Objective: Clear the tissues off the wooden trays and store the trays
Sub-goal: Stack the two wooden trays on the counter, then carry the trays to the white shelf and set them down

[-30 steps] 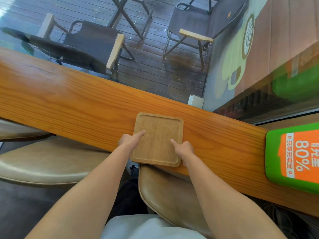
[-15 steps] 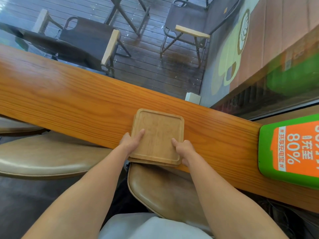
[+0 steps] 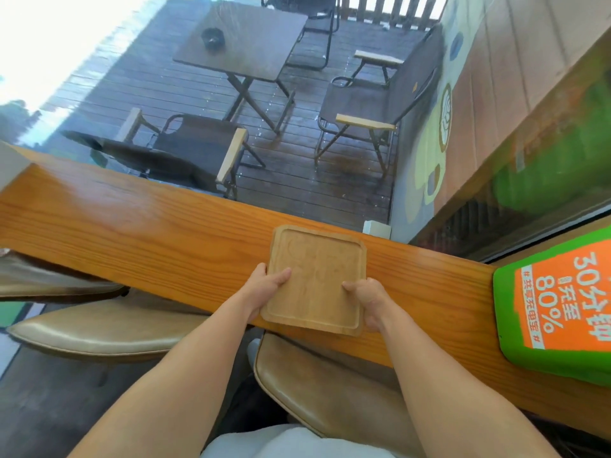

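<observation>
Tray [image 3: 315, 280] now raised off the counter [image 3: 132, 226] edge since a second ago, left hand [image 3: 264, 285] clamped at 9 o'clock, right hand [image 3: 367, 299] at 3 o'clock, no tissues visible, so storing likely comes next

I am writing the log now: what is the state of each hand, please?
Left hand: closed on the wooden tray, left edge.
Right hand: closed on the same tray, right edge.

Bright daylight pours in from the upper left, blown out to white glare. The counter [image 3: 165, 226] shines, and wide-angle distortion bends straight lines near the edges.
</observation>
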Demonstrator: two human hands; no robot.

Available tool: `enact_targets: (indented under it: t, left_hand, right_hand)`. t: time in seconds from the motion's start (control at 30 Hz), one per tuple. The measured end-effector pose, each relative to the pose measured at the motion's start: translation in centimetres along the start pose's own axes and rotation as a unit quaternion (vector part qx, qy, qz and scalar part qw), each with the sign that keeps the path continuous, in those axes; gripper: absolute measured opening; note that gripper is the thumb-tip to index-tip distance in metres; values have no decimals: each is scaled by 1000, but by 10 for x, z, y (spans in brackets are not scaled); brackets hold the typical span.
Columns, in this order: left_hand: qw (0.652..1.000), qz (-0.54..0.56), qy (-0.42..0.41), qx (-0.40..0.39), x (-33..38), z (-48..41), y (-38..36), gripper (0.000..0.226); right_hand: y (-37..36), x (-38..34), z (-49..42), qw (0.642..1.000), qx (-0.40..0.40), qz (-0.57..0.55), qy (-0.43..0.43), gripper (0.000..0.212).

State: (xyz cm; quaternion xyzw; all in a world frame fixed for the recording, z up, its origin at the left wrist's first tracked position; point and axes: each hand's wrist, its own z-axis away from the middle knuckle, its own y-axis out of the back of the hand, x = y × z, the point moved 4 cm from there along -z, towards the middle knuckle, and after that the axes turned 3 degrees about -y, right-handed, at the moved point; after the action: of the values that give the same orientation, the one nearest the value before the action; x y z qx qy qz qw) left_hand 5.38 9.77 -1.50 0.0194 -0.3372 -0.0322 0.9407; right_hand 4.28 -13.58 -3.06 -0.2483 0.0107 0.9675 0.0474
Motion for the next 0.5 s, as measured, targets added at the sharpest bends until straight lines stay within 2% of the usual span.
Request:
enact_targets:
  t: [0.1, 0.27, 0.37, 0.5]
  left_hand:
    - [999, 11, -21, 39, 13, 11, -7, 65]
    - [996, -30, -53, 58, 29, 27, -14, 85]
    - [994, -60, -79, 51, 42, 38, -16, 82]
    - [991, -70, -117, 0, 63, 51, -19, 70]
  right_hand:
    - [-2, -17, 9, 998, 30, 22, 60, 53]
    - [5, -27, 30, 995, 34, 0, 97, 80]
    - [12, -31, 51, 991, 32, -52, 119, 76]
    - [17, -42, 85, 981, 45, -100, 163, 70]
